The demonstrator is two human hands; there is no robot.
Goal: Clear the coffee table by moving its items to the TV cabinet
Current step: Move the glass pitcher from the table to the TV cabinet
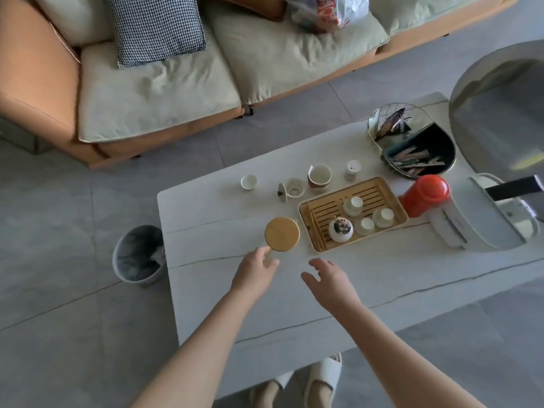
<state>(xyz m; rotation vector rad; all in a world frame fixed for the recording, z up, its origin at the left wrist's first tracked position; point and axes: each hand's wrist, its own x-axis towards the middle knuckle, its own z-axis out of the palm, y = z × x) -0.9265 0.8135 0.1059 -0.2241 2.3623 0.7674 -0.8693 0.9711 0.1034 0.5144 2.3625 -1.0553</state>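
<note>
A pale rectangular stone-topped coffee table point(382, 284) with thin dark veins stands on a grey tiled floor point(59, 245); beyond it runs an orange sofa with sage-green seat cushions point(159, 92), bearing a black-and-white houndstooth pillow point(156, 28) and a crinkled plastic bag point(326, 10); a grey round waste bin point(138, 256) sits on the floor just beside the table's left edge.

The near half of the tabletop is bare around the hands, and the near edge runs just above 2 white slippers point(321, 378); the far and right parts are crowded: a slatted bamboo tea tray point(391, 195) holds 3 small white cups and a white painted teapot point(341, 229); behind the tray stand more white cups point(249, 182); to the right are a red-lidded flask point(426, 195), a white kettle-like appliance point(477, 219) and a wire basket of packets point(412, 142).

The round container with a flat wooden lid point(282, 234) stands on the table just left of the tray; its lid faces up, and a short handle points from it toward the near-left, its long axis running along that line.

The left hand point(254, 273) has its fingers curled at that handle, seemingly pinching it; the right hand point(331, 282) hovers over bare tabletop with fingers spread and relaxed, holding nothing.
</note>
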